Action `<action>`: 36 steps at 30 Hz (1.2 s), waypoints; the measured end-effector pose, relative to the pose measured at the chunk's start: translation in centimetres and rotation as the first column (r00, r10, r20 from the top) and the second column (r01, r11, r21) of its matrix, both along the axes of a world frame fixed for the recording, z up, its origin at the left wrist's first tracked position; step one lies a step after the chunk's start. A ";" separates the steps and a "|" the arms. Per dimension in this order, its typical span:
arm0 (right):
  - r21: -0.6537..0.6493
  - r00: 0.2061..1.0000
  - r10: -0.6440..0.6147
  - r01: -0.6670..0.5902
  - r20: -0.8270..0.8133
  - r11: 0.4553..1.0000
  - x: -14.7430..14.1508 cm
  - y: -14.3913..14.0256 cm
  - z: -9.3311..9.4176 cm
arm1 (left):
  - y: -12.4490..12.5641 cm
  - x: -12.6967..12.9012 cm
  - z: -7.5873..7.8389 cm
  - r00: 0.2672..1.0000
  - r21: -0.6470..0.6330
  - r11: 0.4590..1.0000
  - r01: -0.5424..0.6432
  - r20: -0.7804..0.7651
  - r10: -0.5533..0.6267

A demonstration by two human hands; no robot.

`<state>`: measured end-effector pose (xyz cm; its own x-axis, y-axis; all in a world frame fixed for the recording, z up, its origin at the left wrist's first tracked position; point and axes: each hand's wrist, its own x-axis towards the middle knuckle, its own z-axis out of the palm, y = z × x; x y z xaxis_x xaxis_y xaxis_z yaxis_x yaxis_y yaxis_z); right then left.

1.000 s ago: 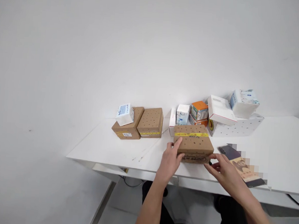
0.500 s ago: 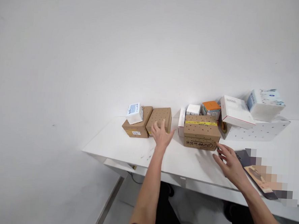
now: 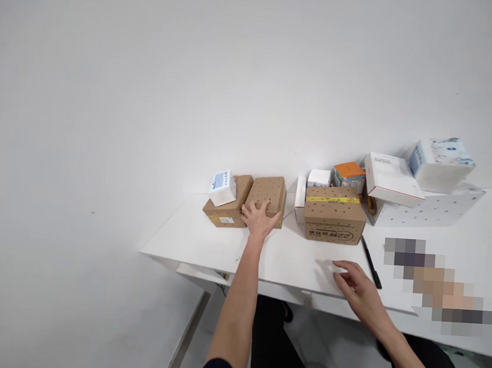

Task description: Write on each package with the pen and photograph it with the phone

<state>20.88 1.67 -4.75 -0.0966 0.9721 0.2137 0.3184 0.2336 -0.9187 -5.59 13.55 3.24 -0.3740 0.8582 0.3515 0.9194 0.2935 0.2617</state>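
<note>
left hand: (image 3: pixel 260 219) a second ago it was on the taped carton with the other hand; half a second ago it was in the air heading left. Now it's flat on the perforated brown box (image 3: pixel 267 198), fingers spread over the near top edge, palm down. Open, touching, not really wrapped round anything.

right hand: (image 3: pixel 358 286) has pulled back from the taped carton to the near edge of the white table (image 3: pixel 184 241). Loose, fingers half curled, holding nothing, just resting near the black pen (image 3: pixel 370 261).

taped carton: (image 3: pixel 334 214) got shoved further away, now sits untouched mid-table with its yellow tape band on top and printed side facing us. Looks like that one's been dealt with, and the attention has moved to the box on the left.

perforated brown box: far left part of the table, touching a second brown box (image 3: pixel 226 209) on its left. Plain cardboard, lots of little punched holes on top, a strip of yellow tape low on the front, lid closed, sitting flat and square.

small white packet: (image 3: pixel 222 187) perched tilted on that left neighbour.

clutter on the right: orange-topped box (image 3: pixel 349 176), small white cartons, a flat white box (image 3: pixel 390 178) and a tissue pack (image 3: pixel 441 164), well apart from the left hand.
</note>
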 end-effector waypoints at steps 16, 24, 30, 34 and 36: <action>-0.021 0.986 0.165 -0.164 0.015 0.986 -7.3 2.2 3.9 | -13.8 1.0 -1.7 0.983 0.150 0.988 -0.024 0.182 -0.004; -0.048 0.976 0.197 -0.202 -0.097 0.978 -10.3 3.4 3.5 | -14.5 1.9 -2.8 0.891 0.299 0.954 0.033 0.423 -0.163; -0.072 0.993 -0.035 0.027 -0.114 0.997 -2.3 0.8 3.1 | -21.7 6.0 -4.3 0.677 0.338 0.895 0.290 0.588 -0.442; -0.084 0.989 -0.141 0.137 -0.050 0.987 0.4 -0.6 2.4 | -19.7 5.1 -5.8 0.755 0.486 0.871 -0.079 0.599 -0.266; -0.096 0.983 -0.179 0.175 -0.036 0.980 0.5 -2.0 1.9 | -17.7 3.7 -5.9 0.753 0.491 0.817 -0.303 0.648 -0.111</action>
<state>21.43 -0.28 -2.87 0.0859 0.9887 0.1225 0.3060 0.0908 -0.9477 -1.90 -4.14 -2.69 -0.7470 0.5432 0.3833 0.4507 -0.0101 0.8926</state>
